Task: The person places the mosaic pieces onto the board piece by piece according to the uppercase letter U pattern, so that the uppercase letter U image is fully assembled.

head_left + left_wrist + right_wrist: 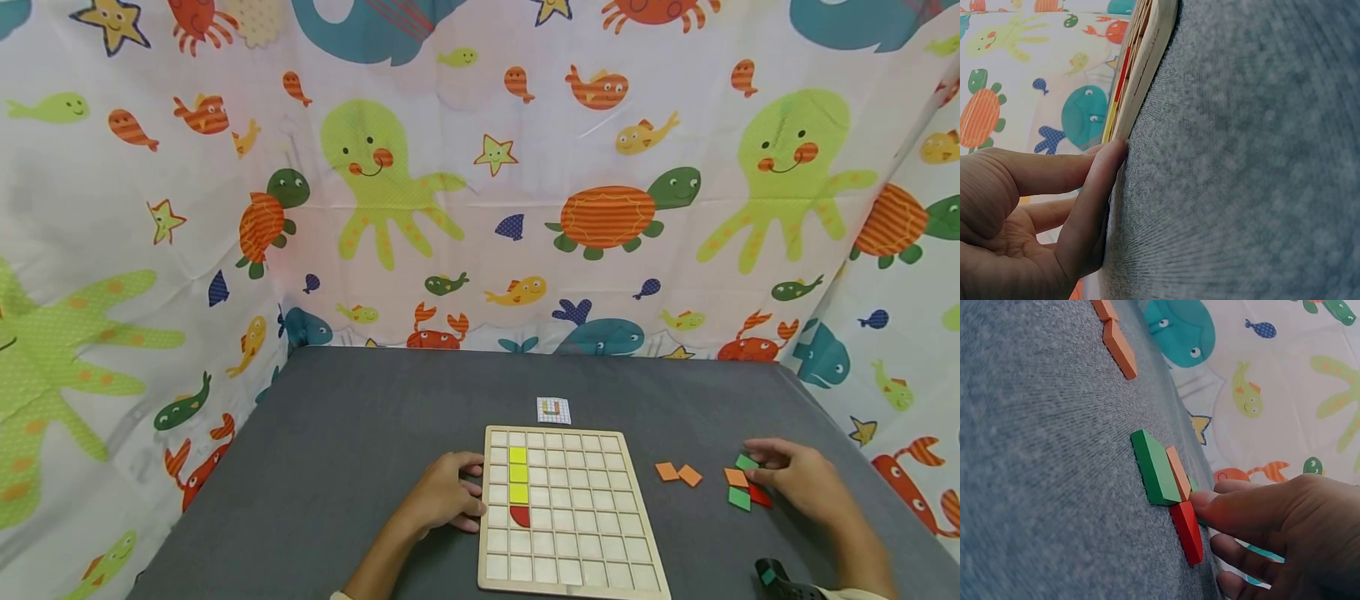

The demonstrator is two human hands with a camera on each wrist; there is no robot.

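Note:
My left hand [448,493] rests its fingertips against the left edge of a wooden grid board [555,587]; the left wrist view shows them at the board's side. In one column of the board lie several tiles: yellow squares [518,472] and, just below them, a red quarter-round tile [521,516]. My right hand [798,477] is over a small group of tiles at the right. Its thumb is right at an orange tile [1178,472] and a red tile [1187,532]. A near green tile [1155,469] lies beside them, and a farther green tile [746,462] is partly under the fingers.
Two orange tiles [667,472] lie between the board and the group. A small pattern card [553,410] sits just beyond the board's far edge. A black object [780,579] shows by the right wrist. Sea-animal cloth [480,250] hangs around the grey table [360,417].

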